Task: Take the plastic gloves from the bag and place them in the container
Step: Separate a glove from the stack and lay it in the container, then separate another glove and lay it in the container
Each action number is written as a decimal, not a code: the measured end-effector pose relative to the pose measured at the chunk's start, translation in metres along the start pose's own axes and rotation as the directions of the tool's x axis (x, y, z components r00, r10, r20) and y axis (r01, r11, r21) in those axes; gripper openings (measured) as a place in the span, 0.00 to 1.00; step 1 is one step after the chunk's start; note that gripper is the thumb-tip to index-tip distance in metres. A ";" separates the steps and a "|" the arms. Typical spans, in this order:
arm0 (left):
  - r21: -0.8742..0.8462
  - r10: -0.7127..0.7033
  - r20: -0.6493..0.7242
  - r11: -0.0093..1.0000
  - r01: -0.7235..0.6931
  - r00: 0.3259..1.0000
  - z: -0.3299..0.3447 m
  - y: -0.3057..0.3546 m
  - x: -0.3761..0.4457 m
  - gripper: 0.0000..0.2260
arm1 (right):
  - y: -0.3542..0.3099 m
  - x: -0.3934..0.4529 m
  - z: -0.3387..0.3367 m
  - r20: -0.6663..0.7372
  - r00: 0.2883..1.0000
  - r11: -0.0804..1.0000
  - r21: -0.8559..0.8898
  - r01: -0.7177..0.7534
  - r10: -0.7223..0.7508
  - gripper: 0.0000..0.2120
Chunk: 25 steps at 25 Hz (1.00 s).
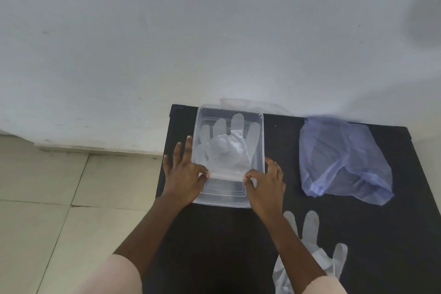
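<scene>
A clear plastic container sits on the black table, left of centre. Inside it lies a translucent plastic glove, fingers pointing away from me, over crumpled plastic. My left hand and my right hand each pinch one end of the glove's cuff edge at the near part of the container, thumbs and forefingers closed on it. A pale purple plastic bag lies crumpled to the right. Another translucent glove lies on the table near me, partly hidden by my right forearm.
A clear lid lies behind the container at the table's far edge, against the white wall. Beige floor tiles lie to the left of the table.
</scene>
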<state>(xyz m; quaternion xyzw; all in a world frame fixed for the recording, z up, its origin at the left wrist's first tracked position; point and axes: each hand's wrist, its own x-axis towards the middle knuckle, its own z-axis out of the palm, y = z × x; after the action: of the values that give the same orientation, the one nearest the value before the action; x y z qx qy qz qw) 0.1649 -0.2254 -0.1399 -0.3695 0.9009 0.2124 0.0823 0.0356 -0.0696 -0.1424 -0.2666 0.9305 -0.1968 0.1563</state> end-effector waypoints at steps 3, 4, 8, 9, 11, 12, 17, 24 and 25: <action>0.049 0.037 0.103 0.998 -0.042 0.994 -0.010 -0.003 -0.004 0.18 | 0.001 0.001 -0.014 0.170 0.985 0.992 -0.122 0.038 -0.016 0.08; 0.059 0.048 0.132 0.997 -0.057 0.990 -0.014 -0.004 -0.004 0.20 | 0.002 0.001 -0.018 0.224 0.974 0.984 -0.165 0.065 -0.026 0.08; 0.075 0.051 0.205 0.995 -0.068 0.977 -0.017 -0.004 -0.001 0.26 | -0.002 0.003 -0.034 0.335 0.942 0.962 -0.250 0.113 -0.024 0.13; 0.076 0.044 0.219 0.995 -0.062 0.975 -0.017 -0.004 -0.001 0.26 | -0.003 0.005 -0.036 0.373 0.928 0.962 -0.254 0.104 -0.002 0.14; 0.066 0.017 0.250 0.997 -0.034 0.968 -0.021 -0.002 -0.001 0.27 | 0.000 0.007 -0.041 0.452 0.892 0.974 -0.203 0.102 0.001 0.14; 0.046 0.005 0.242 0.999 -0.017 0.970 -0.024 0.001 -0.003 0.27 | 0.002 0.008 -0.044 0.464 0.885 0.987 -0.125 0.100 -0.031 0.12; -0.323 0.081 -0.352 0.925 -0.202 0.933 -0.038 0.048 -0.039 0.16 | 0.018 -0.012 -0.078 0.124 0.977 0.931 0.344 0.124 -0.176 0.11; -0.741 0.266 0.165 0.669 -0.059 0.950 0.031 0.146 -0.111 0.08 | 0.111 -0.083 -0.100 0.270 0.961 0.884 0.432 -0.179 0.063 0.09; -0.738 0.227 0.206 0.675 -0.001 0.952 0.047 0.150 -0.119 0.08 | 0.124 -0.096 -0.099 0.285 0.954 0.897 0.395 -0.200 0.087 0.09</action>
<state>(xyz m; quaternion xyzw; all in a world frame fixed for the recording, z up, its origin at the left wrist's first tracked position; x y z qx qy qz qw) 0.1442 -0.0345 -0.0974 -0.2799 0.7417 0.6081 0.0415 0.0196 0.1089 -0.0939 -0.1803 0.8548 -0.3433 0.3450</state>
